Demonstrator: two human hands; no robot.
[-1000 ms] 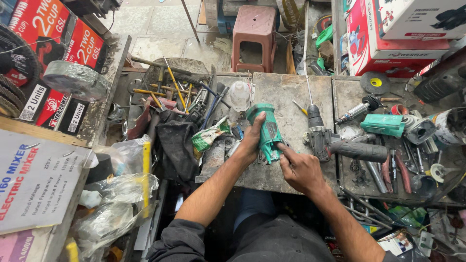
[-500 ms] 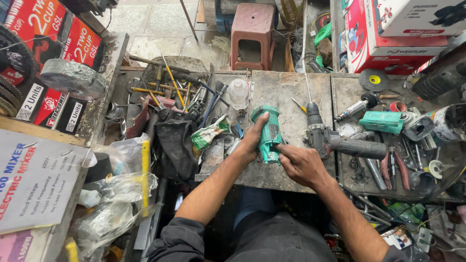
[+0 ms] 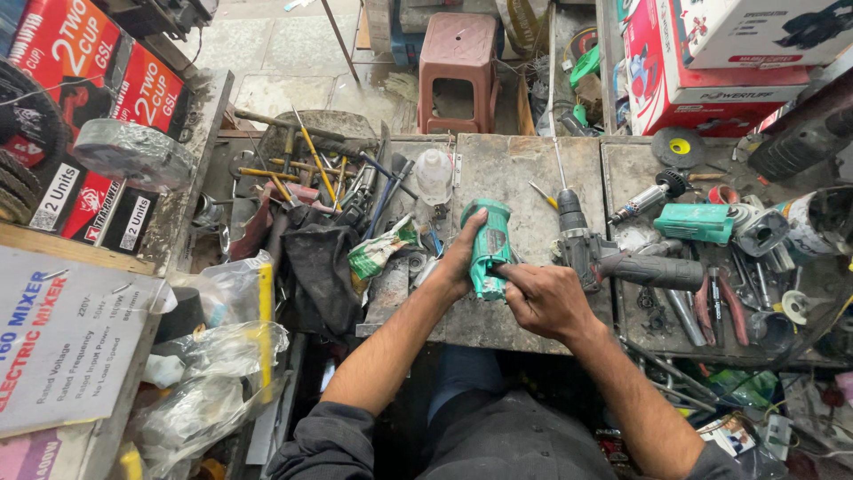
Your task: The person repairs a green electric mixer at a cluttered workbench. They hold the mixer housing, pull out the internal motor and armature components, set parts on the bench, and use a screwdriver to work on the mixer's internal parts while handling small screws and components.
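Both hands' fingers [image 3: 469, 238] closed around green tool housing [image 3: 490, 246].

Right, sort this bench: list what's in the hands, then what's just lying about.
In hand:
- green tool housing, held by left hand, right hand touching it

Lying about:
- cordless drill
- second green housing
- clear bottle
- screwdrivers
- black cloth

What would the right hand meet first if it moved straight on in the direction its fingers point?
The right hand points left, and its fingers already touch the green tool body. Beyond that lies the left hand, holding the same part.
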